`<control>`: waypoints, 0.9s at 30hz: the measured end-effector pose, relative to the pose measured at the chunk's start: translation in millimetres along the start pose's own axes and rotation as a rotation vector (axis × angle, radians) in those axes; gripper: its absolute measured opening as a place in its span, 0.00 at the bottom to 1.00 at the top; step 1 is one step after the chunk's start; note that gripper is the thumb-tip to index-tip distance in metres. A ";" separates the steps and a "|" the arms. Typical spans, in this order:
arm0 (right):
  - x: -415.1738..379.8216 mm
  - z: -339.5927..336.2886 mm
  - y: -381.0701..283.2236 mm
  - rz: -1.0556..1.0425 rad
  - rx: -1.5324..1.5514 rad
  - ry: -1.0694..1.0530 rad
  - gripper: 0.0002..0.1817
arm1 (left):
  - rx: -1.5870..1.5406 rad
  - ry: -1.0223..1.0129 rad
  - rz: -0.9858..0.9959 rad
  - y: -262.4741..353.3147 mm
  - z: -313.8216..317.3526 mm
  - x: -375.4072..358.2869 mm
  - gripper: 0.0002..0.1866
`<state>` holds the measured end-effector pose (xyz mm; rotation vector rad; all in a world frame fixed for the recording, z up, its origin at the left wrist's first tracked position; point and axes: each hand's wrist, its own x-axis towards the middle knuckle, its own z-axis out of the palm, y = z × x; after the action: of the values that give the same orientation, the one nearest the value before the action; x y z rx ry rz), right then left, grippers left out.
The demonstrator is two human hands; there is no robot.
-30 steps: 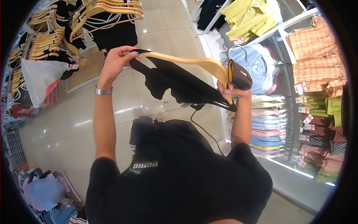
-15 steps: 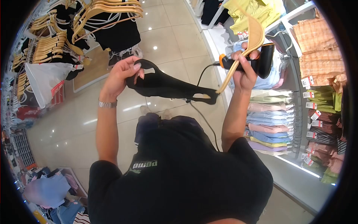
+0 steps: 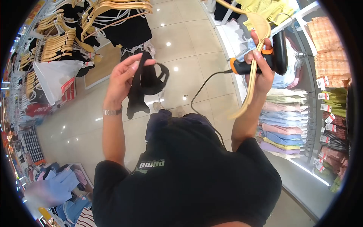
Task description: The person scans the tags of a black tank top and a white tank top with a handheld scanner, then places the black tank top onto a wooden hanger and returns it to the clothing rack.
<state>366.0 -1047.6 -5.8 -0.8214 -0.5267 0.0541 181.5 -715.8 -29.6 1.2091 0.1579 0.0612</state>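
A black strappy garment (image 3: 145,83) hangs from my left hand (image 3: 124,75), pinched between thumb and fingers near its top. My right hand (image 3: 261,62) is closed round a wooden hanger (image 3: 252,81) together with a black and orange handheld scanner (image 3: 280,53). The scanner's cable runs down toward my body. One end of the hanger points down beside my right forearm, and no cloth is on it. A gap separates the garment from the hanger.
Racks with wooden hangers (image 3: 58,45) and dark clothes stand at the upper left. At the right are shelves with folded shirts (image 3: 281,123) and tagged checked clothes (image 3: 329,53). Folded clothes (image 3: 68,185) lie at the lower left. Tiled floor (image 3: 189,41) shows between.
The garment has come off the hanger's end and now dangles from my left hand alone. My right hand has moved slightly right with the hanger and scanner.
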 end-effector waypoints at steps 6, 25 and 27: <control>-16.6 32.1 29.8 0.134 -0.011 0.009 0.33 | 0.012 -0.029 0.131 5.5 -24.8 -14.1 0.26; -44.8 129.3 110.6 0.058 -0.398 0.330 0.07 | 0.593 0.243 0.125 9.5 47.7 -30.8 0.39; -47.6 129.4 112.4 0.083 -0.387 0.346 0.07 | 0.785 0.203 0.120 14.0 56.1 -30.1 0.43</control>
<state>281.3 -893.6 -33.3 -1.2029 -0.1750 -0.1164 160.9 -766.7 5.5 1.9963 0.3030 0.2430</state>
